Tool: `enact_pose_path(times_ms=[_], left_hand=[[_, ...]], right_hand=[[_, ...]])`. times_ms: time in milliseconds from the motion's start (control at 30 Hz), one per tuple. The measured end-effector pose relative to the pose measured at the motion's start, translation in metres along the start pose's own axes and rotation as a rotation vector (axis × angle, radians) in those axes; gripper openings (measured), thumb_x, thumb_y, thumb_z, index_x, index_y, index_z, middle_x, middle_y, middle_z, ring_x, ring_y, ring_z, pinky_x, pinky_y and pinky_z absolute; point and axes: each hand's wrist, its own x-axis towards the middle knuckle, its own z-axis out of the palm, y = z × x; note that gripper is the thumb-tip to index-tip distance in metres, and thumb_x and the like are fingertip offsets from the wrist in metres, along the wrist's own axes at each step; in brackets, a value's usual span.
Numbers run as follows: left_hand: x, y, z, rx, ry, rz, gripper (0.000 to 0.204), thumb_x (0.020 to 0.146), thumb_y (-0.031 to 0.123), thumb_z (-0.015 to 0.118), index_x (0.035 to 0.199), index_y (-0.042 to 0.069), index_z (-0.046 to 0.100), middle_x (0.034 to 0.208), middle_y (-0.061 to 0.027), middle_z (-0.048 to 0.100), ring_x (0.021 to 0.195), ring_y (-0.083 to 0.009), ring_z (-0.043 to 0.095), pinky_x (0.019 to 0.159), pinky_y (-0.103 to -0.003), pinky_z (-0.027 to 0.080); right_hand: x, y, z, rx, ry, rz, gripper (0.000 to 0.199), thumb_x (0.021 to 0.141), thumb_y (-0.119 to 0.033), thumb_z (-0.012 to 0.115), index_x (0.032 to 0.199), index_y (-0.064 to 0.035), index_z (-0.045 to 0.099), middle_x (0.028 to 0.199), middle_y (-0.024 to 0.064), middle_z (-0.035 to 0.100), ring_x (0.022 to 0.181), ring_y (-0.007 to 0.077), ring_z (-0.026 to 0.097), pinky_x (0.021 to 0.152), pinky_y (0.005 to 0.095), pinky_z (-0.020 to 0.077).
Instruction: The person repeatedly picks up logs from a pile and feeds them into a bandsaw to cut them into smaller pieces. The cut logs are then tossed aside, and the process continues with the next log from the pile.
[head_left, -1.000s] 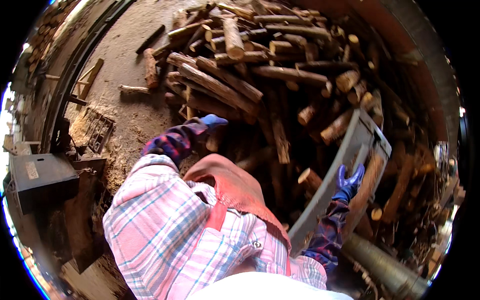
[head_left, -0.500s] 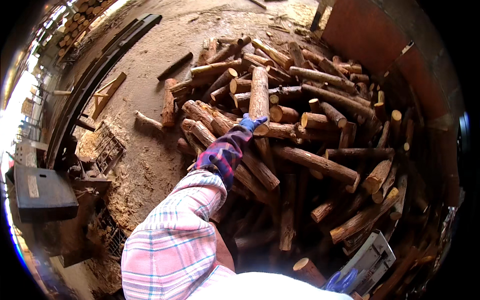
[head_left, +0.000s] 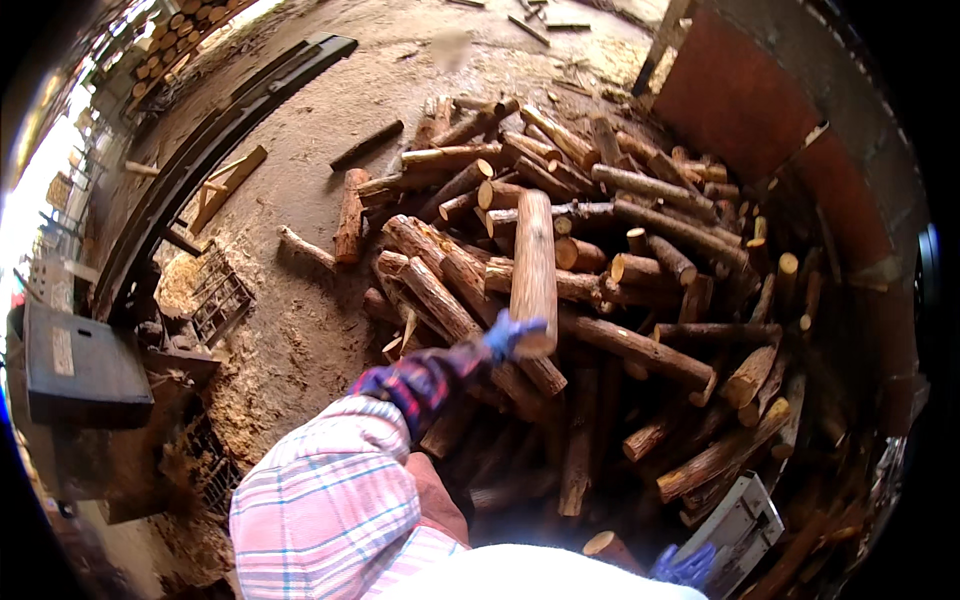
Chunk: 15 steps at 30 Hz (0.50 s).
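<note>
My left hand (head_left: 512,333), in a blue glove below a dark plaid cuff, grips the near end of a peeled, pale brown log (head_left: 533,262). That log points away from me, above the heap of cut logs (head_left: 640,345). At the lower edge, my right hand (head_left: 685,566), also in a blue glove, is by a grey metal part (head_left: 733,535). Its fingers look loosely spread, and whether it touches the metal is unclear. Just left of it the sawn end of a short log (head_left: 602,543) shows.
A rust-red panel (head_left: 735,95) borders the heap at the far right. On the left are a long dark steel rail (head_left: 165,215), a dark metal box (head_left: 85,370) and a metal grate (head_left: 220,300). Wood chips lie on the dirt floor (head_left: 285,330). More logs are stacked (head_left: 175,40) far left.
The log in my left hand has come nearer to me, away from the heap's middle. My left arm has drawn back. My right hand's fingers have shifted slightly beside the metal part.
</note>
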Motion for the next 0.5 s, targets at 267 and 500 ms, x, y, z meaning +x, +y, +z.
enact_pose_path(times_ms=[267, 500], left_hand=[[-0.26, -0.106, 0.097, 0.628, 0.049, 0.276, 0.057, 0.074, 0.03, 0.075, 0.119, -0.001, 0.055, 0.107, -0.0069, 0.062, 0.098, -0.0153, 0.057, 0.088, -0.03, 0.045], [-0.355, -0.201, 0.05, 1.304, -0.186, 0.19, 0.035, 0.084, 0.008, 0.057, 0.119, 0.01, 0.055, 0.107, -0.0152, 0.058, 0.092, -0.0257, 0.061, 0.078, -0.033, 0.053]], right_hand=[[-0.002, -0.355, 0.037, 2.507, -1.414, 0.805, 0.072, 0.082, -0.05, 0.063, 0.135, -0.0049, 0.041, 0.121, 0.0165, 0.054, 0.109, 0.0342, 0.051, 0.099, 0.0468, 0.0381], [-0.077, -0.28, -0.079, 2.898, -1.798, 1.14, 0.065, 0.084, -0.052, 0.058, 0.126, -0.0033, 0.05, 0.119, 0.0174, 0.058, 0.104, 0.0351, 0.057, 0.097, 0.0488, 0.0421]])
